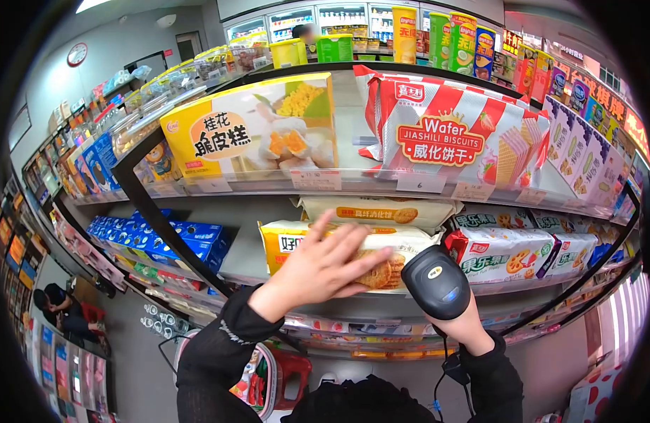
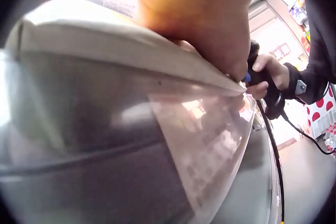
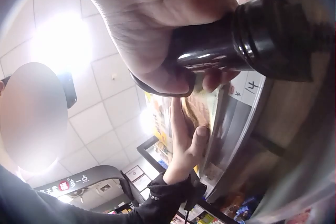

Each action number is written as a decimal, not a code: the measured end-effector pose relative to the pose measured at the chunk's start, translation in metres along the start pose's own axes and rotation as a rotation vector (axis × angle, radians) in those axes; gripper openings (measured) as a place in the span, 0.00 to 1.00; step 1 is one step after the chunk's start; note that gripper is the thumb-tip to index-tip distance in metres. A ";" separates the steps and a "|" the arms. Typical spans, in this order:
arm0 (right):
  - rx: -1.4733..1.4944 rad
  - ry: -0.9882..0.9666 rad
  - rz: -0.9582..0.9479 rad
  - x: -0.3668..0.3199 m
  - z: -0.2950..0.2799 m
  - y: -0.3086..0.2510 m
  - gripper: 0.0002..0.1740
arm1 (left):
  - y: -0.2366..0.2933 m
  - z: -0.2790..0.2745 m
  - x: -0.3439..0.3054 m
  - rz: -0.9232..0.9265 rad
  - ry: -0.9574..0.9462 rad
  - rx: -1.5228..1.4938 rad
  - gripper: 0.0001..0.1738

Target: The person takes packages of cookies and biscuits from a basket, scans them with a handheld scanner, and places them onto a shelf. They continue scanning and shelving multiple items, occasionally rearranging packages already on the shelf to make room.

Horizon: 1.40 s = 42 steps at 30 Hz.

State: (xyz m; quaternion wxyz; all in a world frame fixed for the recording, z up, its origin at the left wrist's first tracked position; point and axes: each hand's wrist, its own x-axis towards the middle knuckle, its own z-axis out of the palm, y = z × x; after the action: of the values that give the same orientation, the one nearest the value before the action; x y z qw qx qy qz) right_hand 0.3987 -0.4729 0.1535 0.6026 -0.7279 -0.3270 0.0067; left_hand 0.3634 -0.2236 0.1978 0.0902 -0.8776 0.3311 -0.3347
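Observation:
My left hand [image 1: 318, 264] lies with spread, mostly straight fingers over the front of a cream-and-yellow biscuit pack [image 1: 277, 247] on the middle shelf. Biscuits are pictured on the pack, and the hand covers much of its label. Just right of that pack, my right hand [image 1: 464, 326] grips a black corded barcode scanner [image 1: 436, 282] by its handle. The right wrist view shows fingers and thumb wrapped round the scanner handle [image 3: 210, 48], with the left hand [image 3: 185, 153] beyond at the pack. Behind the front pack lies a similar pack [image 1: 381, 210].
Above, a yellow cake box [image 1: 251, 130] and a red-striped wafer pack [image 1: 455, 134] stand on the upper shelf. Blue boxes [image 1: 156, 240] lie left, fruit biscuit packs [image 1: 505, 250] right. A black shelf post [image 1: 166, 229] slants past the left arm. Below are a basket [image 1: 270, 384] and red stool [image 1: 293, 374].

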 end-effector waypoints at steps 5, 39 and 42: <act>-0.018 0.004 -0.010 0.002 0.000 -0.006 0.32 | -0.002 -0.023 -0.047 -0.516 0.006 0.059 0.50; 0.062 0.073 -0.070 -0.015 0.001 -0.001 0.41 | 0.006 0.002 -0.078 -1.019 0.181 -0.621 0.37; 0.123 0.037 -0.015 -0.015 0.003 -0.005 0.44 | 0.007 0.007 -0.076 -1.047 0.194 -0.746 0.36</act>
State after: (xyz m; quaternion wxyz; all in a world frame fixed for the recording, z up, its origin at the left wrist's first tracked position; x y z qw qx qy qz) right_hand 0.3836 -0.4770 0.1512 0.6523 -0.6871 -0.3200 0.0088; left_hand 0.3215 -0.1802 0.1500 -0.4260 -0.8610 -0.0397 -0.2748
